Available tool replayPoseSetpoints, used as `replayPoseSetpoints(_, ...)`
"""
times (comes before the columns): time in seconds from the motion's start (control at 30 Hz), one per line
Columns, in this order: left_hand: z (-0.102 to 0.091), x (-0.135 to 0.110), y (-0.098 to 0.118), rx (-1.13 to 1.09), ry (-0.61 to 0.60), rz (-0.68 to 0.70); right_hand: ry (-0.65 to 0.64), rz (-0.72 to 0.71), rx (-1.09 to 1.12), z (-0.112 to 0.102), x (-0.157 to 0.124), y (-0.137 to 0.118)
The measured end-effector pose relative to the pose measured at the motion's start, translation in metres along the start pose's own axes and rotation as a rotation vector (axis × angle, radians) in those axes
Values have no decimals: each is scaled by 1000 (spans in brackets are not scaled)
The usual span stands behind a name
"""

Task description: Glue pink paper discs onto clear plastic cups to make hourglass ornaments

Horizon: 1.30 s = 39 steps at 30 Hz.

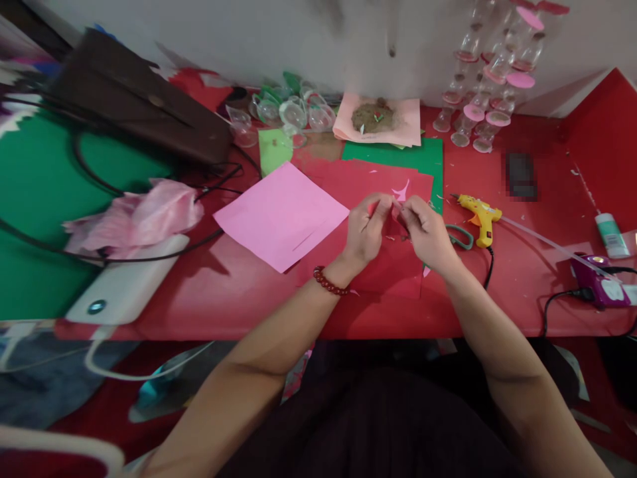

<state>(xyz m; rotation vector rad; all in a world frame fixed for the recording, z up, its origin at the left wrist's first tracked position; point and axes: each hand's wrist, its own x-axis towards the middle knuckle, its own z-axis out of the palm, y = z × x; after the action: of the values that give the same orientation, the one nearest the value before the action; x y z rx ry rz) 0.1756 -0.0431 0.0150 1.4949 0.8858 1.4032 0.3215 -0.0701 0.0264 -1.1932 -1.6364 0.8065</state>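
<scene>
My left hand point(367, 229) and my right hand point(424, 231) meet over a red paper sheet point(393, 265) on the red table point(223, 299). Both pinch a small pink paper piece point(395, 208) between their fingertips. A red bead bracelet point(328, 282) circles my left wrist. A pink paper sheet point(281, 216) lies just left of my left hand. A pink offcut point(401, 192) rests on the red sheet beyond my fingers.
A yellow glue gun point(478, 216) and teal-handled scissors point(460, 236) lie right of my right hand. Green paper point(423, 159), clear plastic cups point(293, 113), a brown bag point(134, 99), crumpled pink cloth point(139, 216), a white device point(124, 285), a glue bottle point(611, 236) and a purple tool point(600, 282) surround the work.
</scene>
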Motion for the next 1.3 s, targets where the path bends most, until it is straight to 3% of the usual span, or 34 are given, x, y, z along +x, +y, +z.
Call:
replayPoseSetpoints(0.17, 1, 0, 4, -36, 7, -38, 16, 17, -26, 3, -3, -4)
replayPoseSetpoints(0.3, 3, -1, 6, -67, 28, -21, 87, -61, -105, 5, -5, -6)
replayPoseSetpoints(0.43, 5, -1, 2, -109, -9, -10, 167, -179, -351, 4, -9, -6)
replayPoseSetpoints(0.57, 4, 0, -2, -25, 28, 39, 204, -259, -682, 5, -11, -5)
replayPoseSetpoints(0.77, 3, 1, 2, -62, 38, 34, 153, -278, -849, 4, -9, -8)
replayPoseSetpoints(0.93, 5, 2, -3, -157, 3, -69, 195, -269, -813, 5, -10, -9)
replayPoseSetpoints(1.07, 8, 1, -6, -205, 15, -102, 248, -287, -622, 8, -11, -7)
replayPoseSetpoints(1.3, 5, 4, -5, -246, 196, -215, 277, -357, -323, 9, -11, -14)
